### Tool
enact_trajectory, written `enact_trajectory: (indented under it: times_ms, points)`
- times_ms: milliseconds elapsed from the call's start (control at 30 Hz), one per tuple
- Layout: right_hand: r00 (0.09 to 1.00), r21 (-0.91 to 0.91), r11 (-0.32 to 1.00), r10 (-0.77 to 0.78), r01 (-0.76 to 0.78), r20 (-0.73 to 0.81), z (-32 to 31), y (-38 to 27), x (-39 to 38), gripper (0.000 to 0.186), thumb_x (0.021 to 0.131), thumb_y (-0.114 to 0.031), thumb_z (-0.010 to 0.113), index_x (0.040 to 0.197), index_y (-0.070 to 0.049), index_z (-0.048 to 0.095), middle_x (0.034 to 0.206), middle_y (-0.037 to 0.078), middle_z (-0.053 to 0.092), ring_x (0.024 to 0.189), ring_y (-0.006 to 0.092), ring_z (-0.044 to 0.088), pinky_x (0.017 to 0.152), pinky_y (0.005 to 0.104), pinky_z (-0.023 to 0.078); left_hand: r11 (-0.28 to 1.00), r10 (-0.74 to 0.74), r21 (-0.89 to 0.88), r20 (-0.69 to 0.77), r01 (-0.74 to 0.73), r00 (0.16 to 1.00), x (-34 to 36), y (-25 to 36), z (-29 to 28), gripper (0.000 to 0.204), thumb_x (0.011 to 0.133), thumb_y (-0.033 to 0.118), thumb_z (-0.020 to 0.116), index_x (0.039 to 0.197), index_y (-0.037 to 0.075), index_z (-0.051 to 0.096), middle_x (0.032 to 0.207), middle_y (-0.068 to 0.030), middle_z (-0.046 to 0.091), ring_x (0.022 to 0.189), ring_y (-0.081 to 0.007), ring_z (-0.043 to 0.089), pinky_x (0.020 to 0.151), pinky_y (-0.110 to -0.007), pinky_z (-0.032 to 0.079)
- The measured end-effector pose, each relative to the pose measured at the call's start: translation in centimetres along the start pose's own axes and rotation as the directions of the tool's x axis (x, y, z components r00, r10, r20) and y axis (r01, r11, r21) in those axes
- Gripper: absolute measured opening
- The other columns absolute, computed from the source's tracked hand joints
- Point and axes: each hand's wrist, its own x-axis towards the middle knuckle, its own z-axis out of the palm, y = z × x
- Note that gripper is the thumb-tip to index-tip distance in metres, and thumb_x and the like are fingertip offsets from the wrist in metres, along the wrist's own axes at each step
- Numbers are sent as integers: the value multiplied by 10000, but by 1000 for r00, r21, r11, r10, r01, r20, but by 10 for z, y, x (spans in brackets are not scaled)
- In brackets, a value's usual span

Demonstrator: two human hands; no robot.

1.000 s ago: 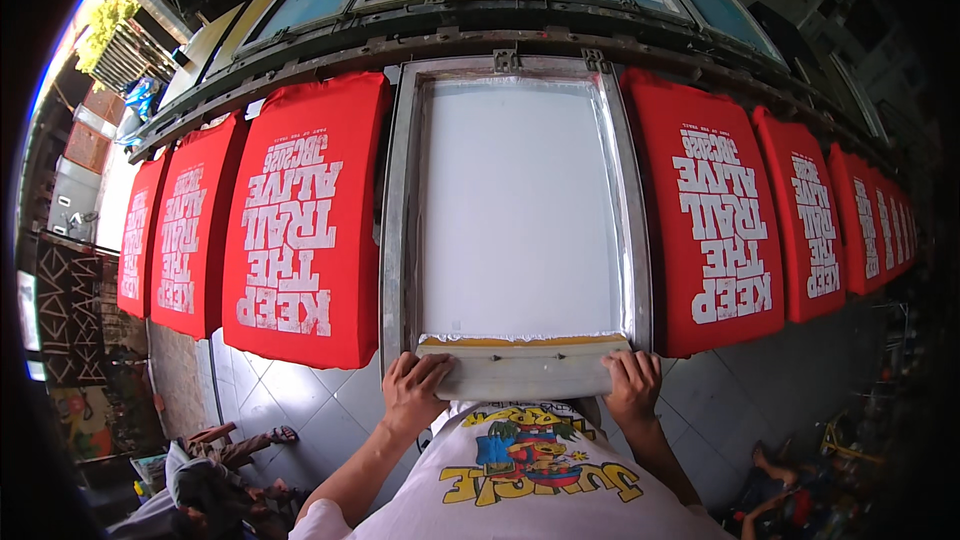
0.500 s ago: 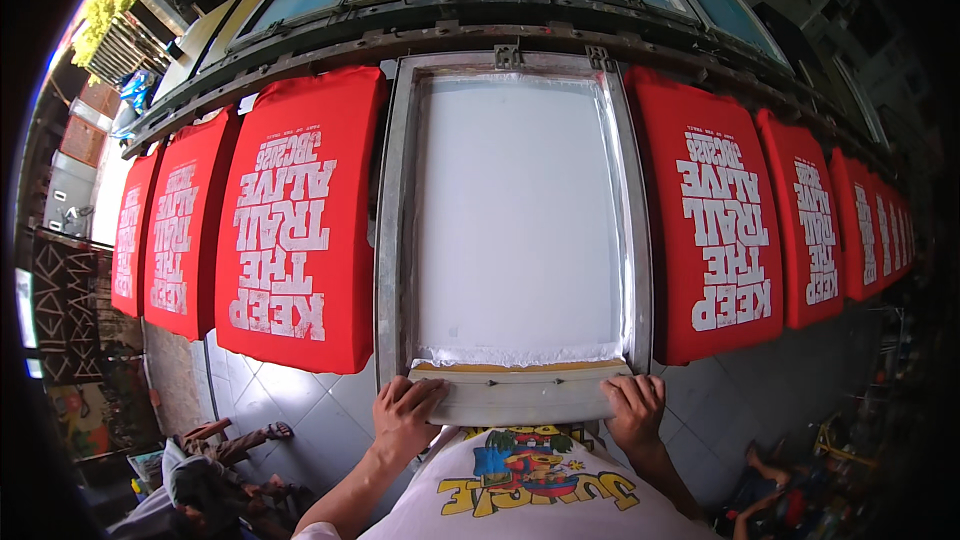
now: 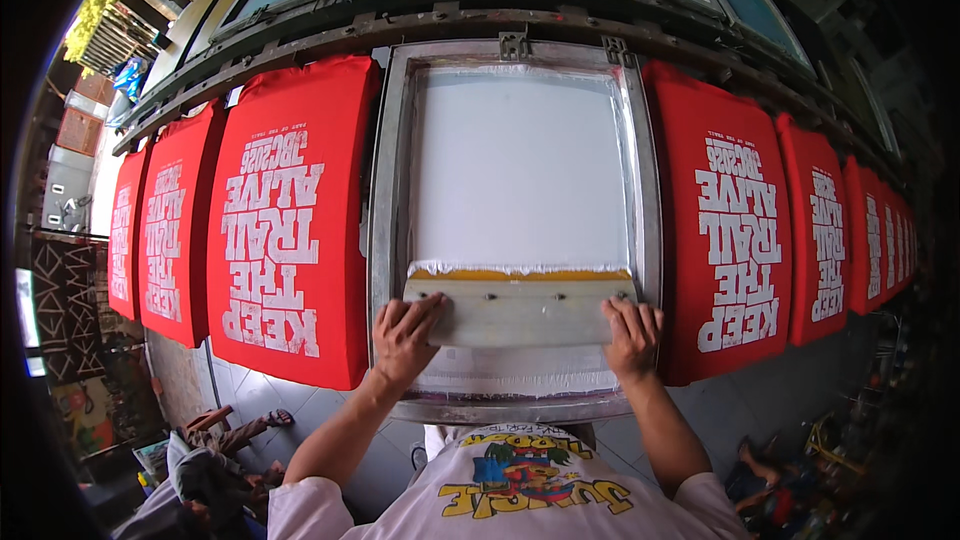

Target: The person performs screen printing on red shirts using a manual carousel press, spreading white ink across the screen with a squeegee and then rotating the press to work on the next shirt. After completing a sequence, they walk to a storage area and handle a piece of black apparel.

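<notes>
On the silkscreen (image 3: 520,170): squeegee (image 3: 530,315) advanced from near rail (image 3: 515,408)
Left hand (image 3: 403,340), right hand (image 3: 634,337): fingers gripping its ends
Ink (image 3: 520,268): apparently being spread

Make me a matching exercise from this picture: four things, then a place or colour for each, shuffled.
1. Left hand
2. Right hand
3. Shirts
4. Screen frame

A. Red with white print
B. On the squeegee's right end
C. Grey, between the shirts
D. On the squeegee's left end

Pairs: 1-D, 2-B, 3-A, 4-C
</notes>
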Motion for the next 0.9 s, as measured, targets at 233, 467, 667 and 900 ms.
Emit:
enact_trajectory:
  times_ms: [233,467,667,900]
  points:
    - [991,-28,997,-78,76,-109,68,72,153,224,799,19,642,994,-80,693,901,51,606,882,252,606,771,399,445,997,82,18,-150,-80,985,164,-76,52,370,672,19,769,1009,170,769,999,57,731,846,-218,627,779,-339,551]
    - [986,-29,1000,5,0,165,85,153,313,434,750,-302,879,1102,-75,765,1095,135,742,1061,299,684,977,417,444,994,-43,110,255,15,966,339,-131,49,422,753,487,851,957,126,776,960,-91,754,949,-314,722,817,-453,582]
    - [970,-115,993,30,-2,242,89,153,352,484,793,-346,862,1195,-103,743,1140,140,746,1116,287,688,1010,405,398,994,-74,92,205,56,976,364,-149,53,506,736,527,860,1064,146,798,998,-127,775,971,-329,735,859,-455,583]
    - [986,-113,993,53,-36,155,96,139,323,379,820,-260,830,1133,-66,737,1157,111,735,1141,301,672,983,462,471,983,-26,182,150,-2,988,346,-140,56,499,757,550,847,1041,144,792,963,-96,775,901,-301,738,804,-436,589]
